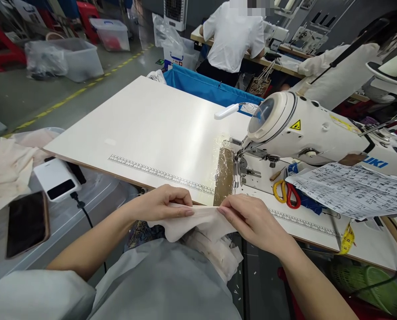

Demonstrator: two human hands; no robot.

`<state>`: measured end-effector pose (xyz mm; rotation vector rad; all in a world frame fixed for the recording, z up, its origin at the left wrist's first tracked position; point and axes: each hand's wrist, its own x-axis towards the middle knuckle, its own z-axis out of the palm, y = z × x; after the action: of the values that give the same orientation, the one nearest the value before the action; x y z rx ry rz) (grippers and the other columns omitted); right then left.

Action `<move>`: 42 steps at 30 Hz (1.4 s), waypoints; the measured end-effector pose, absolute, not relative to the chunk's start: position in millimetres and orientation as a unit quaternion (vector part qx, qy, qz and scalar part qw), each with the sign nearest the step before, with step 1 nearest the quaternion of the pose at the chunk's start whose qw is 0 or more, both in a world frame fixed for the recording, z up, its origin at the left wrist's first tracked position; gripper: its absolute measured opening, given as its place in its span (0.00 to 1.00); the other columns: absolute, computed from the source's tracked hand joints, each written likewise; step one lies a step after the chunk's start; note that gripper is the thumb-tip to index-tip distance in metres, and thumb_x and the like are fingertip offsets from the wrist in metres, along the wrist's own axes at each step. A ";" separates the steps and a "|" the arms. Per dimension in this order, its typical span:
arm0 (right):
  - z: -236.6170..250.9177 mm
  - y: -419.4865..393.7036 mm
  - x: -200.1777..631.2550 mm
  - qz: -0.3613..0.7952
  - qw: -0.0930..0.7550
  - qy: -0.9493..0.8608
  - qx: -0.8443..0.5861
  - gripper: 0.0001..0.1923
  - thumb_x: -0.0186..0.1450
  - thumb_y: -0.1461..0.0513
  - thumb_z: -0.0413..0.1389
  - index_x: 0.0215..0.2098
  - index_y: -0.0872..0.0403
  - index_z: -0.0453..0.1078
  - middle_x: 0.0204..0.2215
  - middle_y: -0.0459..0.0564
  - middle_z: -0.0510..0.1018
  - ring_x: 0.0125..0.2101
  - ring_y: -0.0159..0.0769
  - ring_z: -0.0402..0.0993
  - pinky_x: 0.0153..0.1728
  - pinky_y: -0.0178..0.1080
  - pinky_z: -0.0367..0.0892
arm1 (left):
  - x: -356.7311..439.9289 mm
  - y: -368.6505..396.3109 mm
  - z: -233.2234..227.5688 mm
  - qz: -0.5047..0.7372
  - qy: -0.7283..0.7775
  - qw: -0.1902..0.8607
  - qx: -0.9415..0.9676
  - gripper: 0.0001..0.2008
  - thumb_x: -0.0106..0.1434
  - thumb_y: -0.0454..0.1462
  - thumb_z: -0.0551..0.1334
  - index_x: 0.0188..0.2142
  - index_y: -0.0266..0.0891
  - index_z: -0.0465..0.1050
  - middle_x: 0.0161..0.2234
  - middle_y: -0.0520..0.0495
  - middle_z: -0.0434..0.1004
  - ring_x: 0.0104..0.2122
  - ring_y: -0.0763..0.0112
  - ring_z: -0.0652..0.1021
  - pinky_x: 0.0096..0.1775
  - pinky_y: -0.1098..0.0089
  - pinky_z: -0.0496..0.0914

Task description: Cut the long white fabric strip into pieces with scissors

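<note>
Cream cloth piece (198, 222) is pinched at both ends, left hand (161, 203) and right hand (248, 218) each clenching an edge between fingers, at the near rim of the white surface (152, 129), before the sewing machine (305, 129). Thin and limp, it could slip or fold unevenly if either grip loosens.

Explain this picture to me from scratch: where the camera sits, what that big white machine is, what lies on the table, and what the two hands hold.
The camera sits on a person's head, looking down at their own bare hands. The left hand and right hand together pinch a pale piece of fabric at the near edge of a white table. The big white machine is an industrial sewing machine. Beside it lie scissors with yellow and red handles and a printed sheet. On the left lie a phone and a power bank. Another person works behind.
</note>
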<state>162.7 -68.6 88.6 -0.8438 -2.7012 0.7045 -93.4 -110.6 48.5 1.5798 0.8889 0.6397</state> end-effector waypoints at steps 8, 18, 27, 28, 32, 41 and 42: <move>120.7 -87.7 168.8 0.198 0.130 -0.942 -0.237 0.12 0.72 0.63 0.45 0.30 0.52 0.61 0.22 0.43 0.66 0.24 0.31 0.61 0.36 0.38 0.62 | -129.2 -120.7 41.8 0.295 0.359 0.543 0.700 0.09 0.65 0.39 0.60 0.32 0.37 0.75 0.32 0.46 0.75 0.31 0.72 0.74 0.34 0.74 0.67; 132.3 -110.8 168.8 0.119 0.184 -0.956 -0.197 0.12 0.71 0.64 0.44 0.30 0.51 0.63 0.22 0.42 0.68 0.25 0.31 0.69 0.56 0.40 0.61 | -134.4 -134.8 33.3 0.477 0.384 0.509 0.605 0.04 0.59 0.34 0.66 0.29 0.36 0.76 0.30 0.45 0.78 0.29 0.71 0.76 0.31 0.73 0.71; 130.2 -105.9 175.2 0.137 0.197 -0.951 -0.193 0.08 0.68 0.62 0.49 0.31 0.48 0.65 0.20 0.44 0.70 0.22 0.35 0.69 0.49 0.45 0.72 | -131.2 -133.5 35.8 0.513 0.413 0.489 0.572 0.08 0.57 0.36 0.69 0.26 0.36 0.72 0.28 0.46 0.76 0.27 0.72 0.75 0.30 0.72 0.71; 130.0 -106.3 177.0 0.148 0.192 -0.949 -0.202 0.08 0.67 0.62 0.49 0.30 0.48 0.64 0.20 0.44 0.70 0.22 0.35 0.69 0.48 0.46 0.72 | -131.8 -132.5 36.9 0.507 0.420 0.481 0.579 0.08 0.57 0.37 0.68 0.28 0.36 0.72 0.28 0.46 0.76 0.28 0.72 0.75 0.31 0.72 0.71; 126.4 -110.0 184.7 0.176 0.189 -0.935 -0.243 0.06 0.66 0.64 0.51 0.31 0.49 0.63 0.23 0.44 0.70 0.24 0.36 0.70 0.50 0.46 0.71 | -134.5 -125.3 43.9 0.451 0.420 0.457 0.642 0.11 0.59 0.40 0.67 0.41 0.39 0.75 0.29 0.46 0.75 0.29 0.70 0.75 0.33 0.71 0.70; 111.1 -109.0 196.9 0.166 0.218 -0.919 -0.282 0.06 0.67 0.64 0.50 0.32 0.50 0.63 0.25 0.44 0.72 0.28 0.35 0.73 0.49 0.43 0.70 | -130.7 -110.6 36.7 0.391 0.359 0.522 0.667 0.09 0.62 0.41 0.63 0.34 0.37 0.73 0.33 0.42 0.76 0.32 0.69 0.76 0.35 0.70 0.71; 108.6 -109.2 198.6 0.158 0.230 -0.918 -0.282 0.06 0.67 0.65 0.50 0.32 0.50 0.64 0.25 0.44 0.72 0.27 0.36 0.73 0.48 0.43 0.70 | -129.6 -110.6 32.8 0.388 0.370 0.535 0.653 0.10 0.63 0.42 0.62 0.34 0.36 0.72 0.33 0.42 0.76 0.31 0.69 0.76 0.32 0.71 0.70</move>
<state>198.6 -109.2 108.6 -0.7753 -2.5267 0.4335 -129.6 -110.6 32.8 1.5544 0.8809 0.9249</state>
